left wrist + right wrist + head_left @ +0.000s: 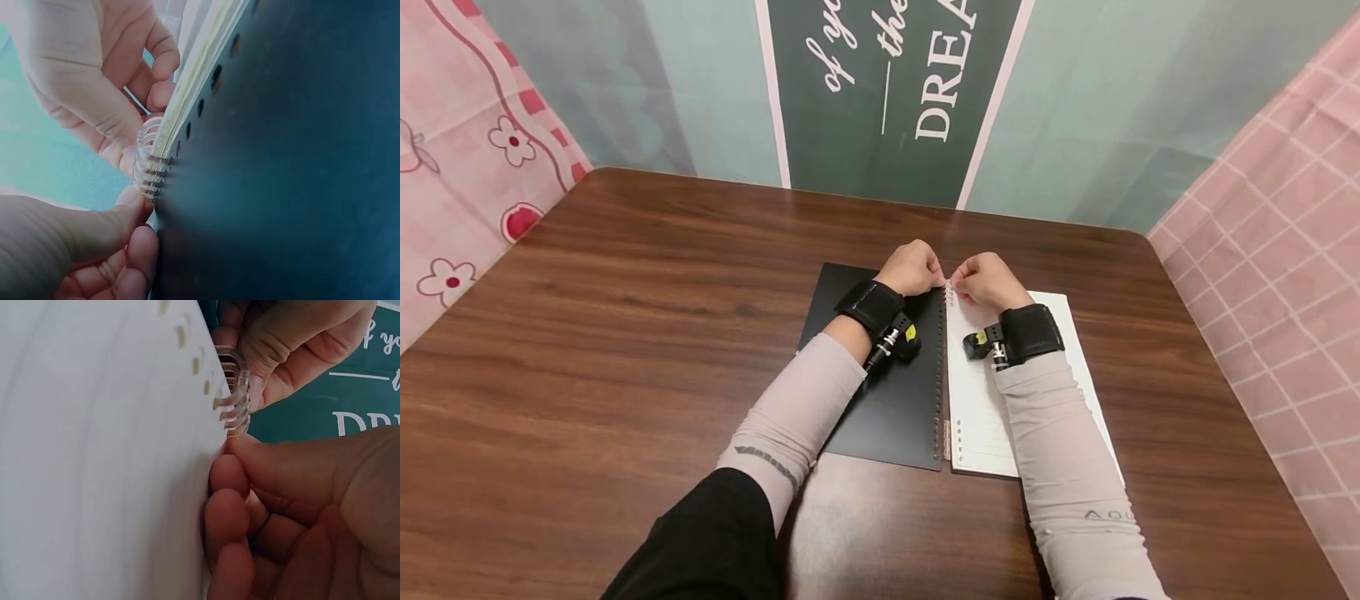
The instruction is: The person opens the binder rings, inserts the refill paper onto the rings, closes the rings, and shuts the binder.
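Note:
A loose-leaf notebook lies spread out, with its black cover (887, 421) on the left and white lined pages (981, 425) on the right. Clear plastic binding rings (236, 412) stand at the far end of its spine, some passing through the page holes. My left hand (912, 268) pinches the rings between thumb and index finger from the cover side. Close beside it, my right hand (988, 282) pinches them from the page side, thumb against index finger. Several punched holes (217, 76) farther along the cover edge have no ring through them.
The notebook is on a brown wooden table (625, 333). Behind the table hangs a green cloth (880, 167) with white lettering; pink patterned cloths (1285, 250) flank both sides. Each wrist wears a black strap (1032, 333) with a small camera.

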`<action>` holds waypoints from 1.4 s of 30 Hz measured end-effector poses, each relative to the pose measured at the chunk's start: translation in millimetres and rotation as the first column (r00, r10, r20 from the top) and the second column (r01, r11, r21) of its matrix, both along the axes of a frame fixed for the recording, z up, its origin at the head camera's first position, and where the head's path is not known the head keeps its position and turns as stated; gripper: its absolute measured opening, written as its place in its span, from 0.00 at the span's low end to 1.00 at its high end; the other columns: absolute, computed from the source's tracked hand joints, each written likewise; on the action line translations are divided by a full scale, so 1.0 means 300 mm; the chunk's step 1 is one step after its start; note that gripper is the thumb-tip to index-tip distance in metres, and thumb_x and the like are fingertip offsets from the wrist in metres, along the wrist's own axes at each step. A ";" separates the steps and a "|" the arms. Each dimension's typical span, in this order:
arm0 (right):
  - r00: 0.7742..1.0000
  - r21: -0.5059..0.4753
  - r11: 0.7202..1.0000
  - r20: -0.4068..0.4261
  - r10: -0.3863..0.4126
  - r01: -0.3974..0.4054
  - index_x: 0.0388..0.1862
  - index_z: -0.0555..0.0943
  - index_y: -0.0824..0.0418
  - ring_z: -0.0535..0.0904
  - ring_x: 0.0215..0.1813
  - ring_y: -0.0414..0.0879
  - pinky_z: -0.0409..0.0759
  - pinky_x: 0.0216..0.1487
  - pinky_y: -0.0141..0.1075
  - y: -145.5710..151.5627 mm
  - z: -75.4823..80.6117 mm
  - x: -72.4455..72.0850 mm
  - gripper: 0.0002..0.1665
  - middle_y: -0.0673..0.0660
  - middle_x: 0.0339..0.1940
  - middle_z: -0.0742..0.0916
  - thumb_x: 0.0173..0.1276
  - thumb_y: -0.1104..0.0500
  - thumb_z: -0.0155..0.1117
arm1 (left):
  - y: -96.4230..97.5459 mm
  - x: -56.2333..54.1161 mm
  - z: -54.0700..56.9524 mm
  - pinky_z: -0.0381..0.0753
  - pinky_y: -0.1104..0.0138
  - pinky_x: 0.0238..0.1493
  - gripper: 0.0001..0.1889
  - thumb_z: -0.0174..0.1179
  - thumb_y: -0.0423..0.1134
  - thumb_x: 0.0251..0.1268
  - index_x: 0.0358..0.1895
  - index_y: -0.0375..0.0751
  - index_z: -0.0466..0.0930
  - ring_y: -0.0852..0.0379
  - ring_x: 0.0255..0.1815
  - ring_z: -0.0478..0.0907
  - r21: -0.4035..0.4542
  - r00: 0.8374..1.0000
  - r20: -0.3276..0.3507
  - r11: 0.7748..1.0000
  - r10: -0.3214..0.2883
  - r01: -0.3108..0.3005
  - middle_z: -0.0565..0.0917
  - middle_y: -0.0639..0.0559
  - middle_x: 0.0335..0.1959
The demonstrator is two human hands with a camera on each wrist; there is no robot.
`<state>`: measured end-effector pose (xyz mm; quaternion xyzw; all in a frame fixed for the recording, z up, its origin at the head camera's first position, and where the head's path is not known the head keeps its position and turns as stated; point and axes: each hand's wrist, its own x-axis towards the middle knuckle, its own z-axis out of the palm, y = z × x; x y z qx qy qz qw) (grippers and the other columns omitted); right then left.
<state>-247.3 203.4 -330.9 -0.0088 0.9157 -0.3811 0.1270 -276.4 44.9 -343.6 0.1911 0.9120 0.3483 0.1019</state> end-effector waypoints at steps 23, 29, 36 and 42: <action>0.998 0.022 0.999 0.063 0.032 -0.033 0.44 0.82 0.74 0.73 0.31 0.42 0.71 0.31 0.32 0.028 0.027 0.004 0.09 0.55 0.31 0.81 0.73 0.67 0.60 | -0.034 -0.012 0.043 0.73 0.70 0.31 0.08 0.62 0.34 0.72 0.37 0.34 0.88 0.58 0.25 0.78 0.034 0.995 0.076 0.998 -0.057 0.055 0.81 0.51 0.24; 0.981 0.070 0.986 0.133 0.140 -0.151 0.38 0.82 0.71 0.69 0.25 0.41 0.66 0.28 0.31 0.055 0.041 0.005 0.06 0.51 0.22 0.78 0.72 0.66 0.61 | -0.067 -0.006 0.085 0.72 0.69 0.29 0.09 0.62 0.36 0.72 0.34 0.34 0.85 0.59 0.22 0.75 -0.023 0.977 0.141 0.986 -0.159 0.164 0.79 0.51 0.22; 0.947 0.069 0.954 0.160 0.279 -0.293 0.32 0.81 0.68 0.66 0.24 0.40 0.63 0.28 0.31 0.060 0.046 0.009 0.06 0.48 0.19 0.73 0.70 0.68 0.61 | -0.062 0.002 0.081 0.66 0.72 0.26 0.12 0.62 0.31 0.69 0.25 0.38 0.77 0.63 0.18 0.66 -0.069 0.890 0.280 0.917 -0.359 0.392 0.73 0.53 0.18; 0.939 0.075 0.942 0.143 0.314 -0.327 0.32 0.81 0.68 0.67 0.25 0.41 0.63 0.28 0.31 0.053 0.047 0.010 0.04 0.47 0.19 0.73 0.69 0.68 0.62 | -0.045 0.006 0.070 0.64 0.72 0.28 0.12 0.61 0.30 0.69 0.25 0.40 0.74 0.62 0.21 0.67 -0.095 0.895 0.217 0.904 -0.390 0.417 0.71 0.55 0.18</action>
